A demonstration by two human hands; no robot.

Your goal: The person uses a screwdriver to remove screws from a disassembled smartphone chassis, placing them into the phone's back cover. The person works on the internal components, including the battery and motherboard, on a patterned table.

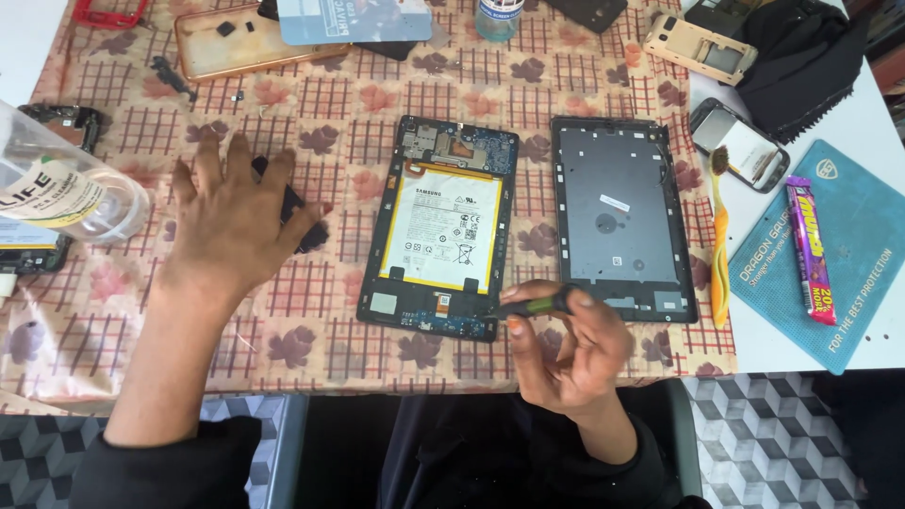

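Right hand point(566, 349): gripping a screwdriver point(533, 305), tip at the opened tablet point(441, 226) just left. Left hand point(231, 221): open, fingers spread over a black part point(306, 226) on the worktop point(320, 104).

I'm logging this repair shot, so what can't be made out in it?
Head view only:
- Dark thing under the left hand: mostly covered by the fingers.
- Tool in the right hand: tip too small to tell its kind.
- Clear bottle: cut off by the left edge.
- Tablet screws: too small.
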